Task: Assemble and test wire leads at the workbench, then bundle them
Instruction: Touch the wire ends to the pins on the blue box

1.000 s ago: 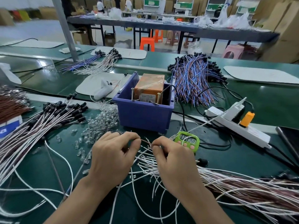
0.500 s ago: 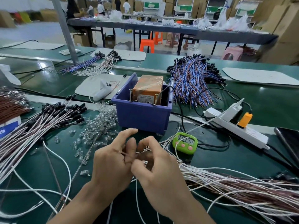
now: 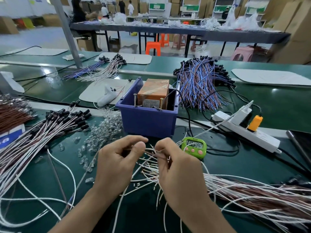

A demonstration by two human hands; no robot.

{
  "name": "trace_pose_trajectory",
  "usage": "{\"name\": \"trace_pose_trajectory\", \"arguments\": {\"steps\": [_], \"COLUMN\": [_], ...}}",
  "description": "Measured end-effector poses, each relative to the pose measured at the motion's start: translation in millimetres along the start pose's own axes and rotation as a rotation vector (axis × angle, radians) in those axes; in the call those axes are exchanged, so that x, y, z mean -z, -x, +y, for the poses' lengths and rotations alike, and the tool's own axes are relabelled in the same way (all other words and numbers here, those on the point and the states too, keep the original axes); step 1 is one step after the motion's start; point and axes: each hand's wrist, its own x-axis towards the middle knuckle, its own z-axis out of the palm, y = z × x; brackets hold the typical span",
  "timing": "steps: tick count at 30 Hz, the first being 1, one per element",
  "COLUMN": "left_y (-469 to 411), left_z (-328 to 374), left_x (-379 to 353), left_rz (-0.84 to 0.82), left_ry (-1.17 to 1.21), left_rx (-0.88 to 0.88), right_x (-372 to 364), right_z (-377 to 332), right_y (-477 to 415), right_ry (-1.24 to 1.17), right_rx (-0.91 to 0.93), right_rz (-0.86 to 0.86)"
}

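The left hand (image 3: 116, 165) is blurred at its fingertips (image 3: 141, 145), and so is the thin wire (image 3: 152, 153) pinched between both hands. The right hand (image 3: 180, 174) hides the wire's end in its grip. The bottom edge cuts both forearms. The wire bundle (image 3: 260, 197) runs off the right edge and the leads (image 3: 33, 137) off the left. The timer (image 3: 194, 147) digits and the orange box (image 3: 154, 91) label are too small to read. The bin (image 3: 148, 121) hides the box's lower part.

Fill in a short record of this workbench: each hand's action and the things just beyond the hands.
left hand: pinches wire lead
right hand: pinches the same wire lead
beyond hands: blue bin holding orange box
right of bin: green timer, power strip
left of bin: heap of clear bulbs
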Motion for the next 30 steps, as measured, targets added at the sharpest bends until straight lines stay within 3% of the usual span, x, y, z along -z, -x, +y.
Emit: {"name": "trace_pose_trajectory", "arguments": {"steps": [5,9,14,21,30], "left_y": [-6.4,-8.9,-5.3,-13.2,-5.5], "left_z": [-6.2,-8.2,-4.5,-13.7,-14.0], "left_x": [-0.8,-1.2,-2.3,-4.6,-9.7], "left_rz": [0.026,0.063,0.021,0.093,0.120], "left_ry": [0.043,0.114,0.203,0.299,0.114], "left_rx": [0.020,0.079,0.115,0.305,0.346], "right_x": [5.5,8.1,5.3,-1.2,3.1], "right_z": [11.8,12.8,17.0,15.9,11.6], "right_y": [-7.8,-9.1,-7.2,-6.5,-6.9], "right_ry": [0.248,0.336,0.336,0.209,0.194], "right_rx": [0.057,0.069,0.010,-0.099,-0.126], "right_rz": [0.255,0.313,0.225,0.064,0.025]}}
